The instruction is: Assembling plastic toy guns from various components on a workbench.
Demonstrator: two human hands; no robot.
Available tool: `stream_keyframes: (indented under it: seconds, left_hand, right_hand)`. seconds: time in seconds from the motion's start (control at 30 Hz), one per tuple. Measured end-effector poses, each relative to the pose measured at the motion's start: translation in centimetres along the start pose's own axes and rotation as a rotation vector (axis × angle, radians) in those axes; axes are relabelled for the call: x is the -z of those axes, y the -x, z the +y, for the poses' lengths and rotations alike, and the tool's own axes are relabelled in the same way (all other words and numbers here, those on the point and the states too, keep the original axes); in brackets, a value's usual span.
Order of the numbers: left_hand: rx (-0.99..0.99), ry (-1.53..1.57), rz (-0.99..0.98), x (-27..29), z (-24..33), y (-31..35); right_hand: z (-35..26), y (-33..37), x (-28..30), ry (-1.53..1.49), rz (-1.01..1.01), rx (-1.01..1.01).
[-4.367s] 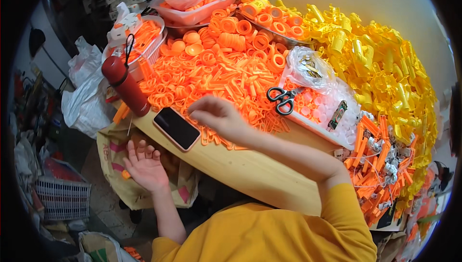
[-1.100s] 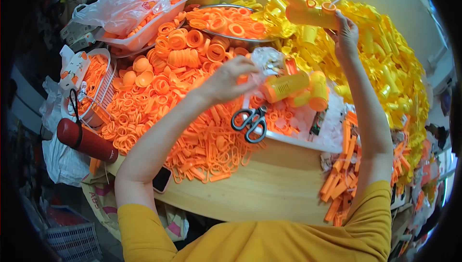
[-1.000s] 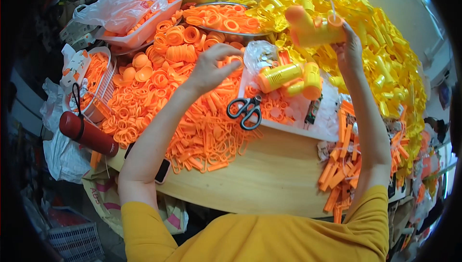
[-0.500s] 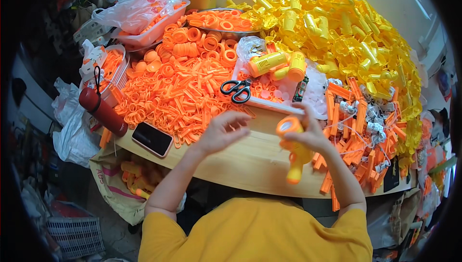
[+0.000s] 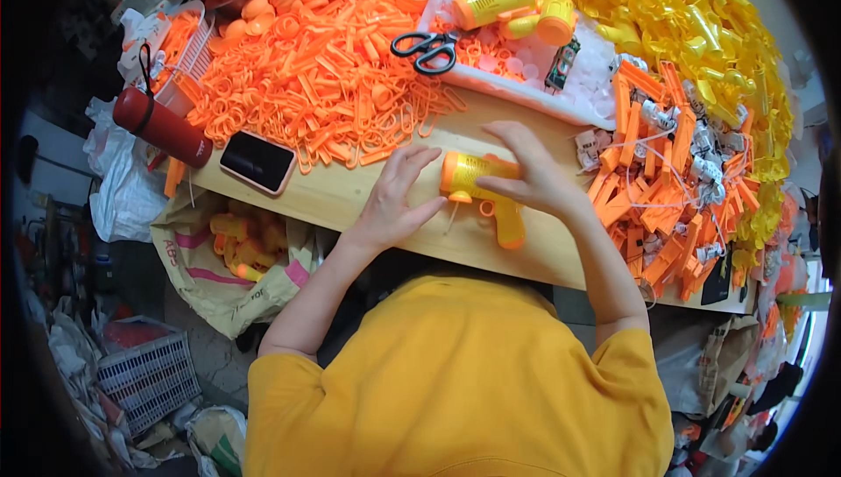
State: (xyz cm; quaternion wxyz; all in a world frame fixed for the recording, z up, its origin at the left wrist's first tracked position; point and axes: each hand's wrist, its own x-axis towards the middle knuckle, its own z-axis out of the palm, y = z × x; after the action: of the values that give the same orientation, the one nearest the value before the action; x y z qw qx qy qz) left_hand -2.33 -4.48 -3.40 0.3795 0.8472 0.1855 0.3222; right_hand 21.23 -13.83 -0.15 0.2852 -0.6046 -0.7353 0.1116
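Observation:
A yellow and orange toy gun (image 5: 506,223) lies on its side near the table's front edge, its round orange end toward the left and its handle toward me. Over its rear reaches my right hand (image 5: 541,177), fingers spread and the thumb across the toy's body; whether the thumb presses on it I cannot tell. My left hand (image 5: 390,198) hovers just left of the toy, open and holding nothing, its fingers apart. A small orange ring (image 5: 487,208) shows by the toy's trigger area.
Heaped orange plastic parts (image 5: 307,83) lie behind my left hand. Black scissors (image 5: 427,51) rest by a white tray (image 5: 526,96). A phone (image 5: 257,162) and a red flask (image 5: 162,127) are at left. Orange strips with wires (image 5: 653,162) and yellow shells (image 5: 745,48) are piled right.
My right hand has brought the toy gun leftward and laid it down, and its fingers have spread. The view has tilted toward me, so the table sits higher in the picture.

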Motion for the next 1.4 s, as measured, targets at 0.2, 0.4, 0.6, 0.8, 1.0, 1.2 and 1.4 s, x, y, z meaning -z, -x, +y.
stream_keyframes:
  seconds: [0.2,0.4,0.6,0.8,1.0,1.2,1.4]
  left_hand:
    - [-0.07,-0.053,-0.056,-1.5,-0.6,-0.1]
    - [-0.07,-0.124,-0.045,-2.9,-1.4,-0.4]
    - [-0.106,-0.107,0.034,0.0,-2.0,0.0]
    - [0.27,-0.212,0.186,3.8,-5.5,0.3]
    - [0.112,-0.485,0.143,2.2,-5.4,-2.0]
    - [0.003,-0.546,0.125,1.4,-6.2,-3.9]
    - [0.008,-0.568,0.105,1.5,-7.3,-5.0]
  right_hand:
    - [0.3,7.3,0.8,-0.084,0.137,-0.273]
    - [-0.5,8.3,-4.0,-0.288,0.279,-0.377]
    - [0.3,5.6,-6.9,-0.414,0.379,-0.293]
    - [0.0,2.9,-6.8,-0.467,0.279,-0.21]
    - [0.0,2.2,-6.3,-0.444,0.247,-0.177]
    - [-0.1,1.6,-5.7,-0.393,0.26,-0.15]
    - [0.2,0.6,-6.2,-0.363,0.26,-0.115]
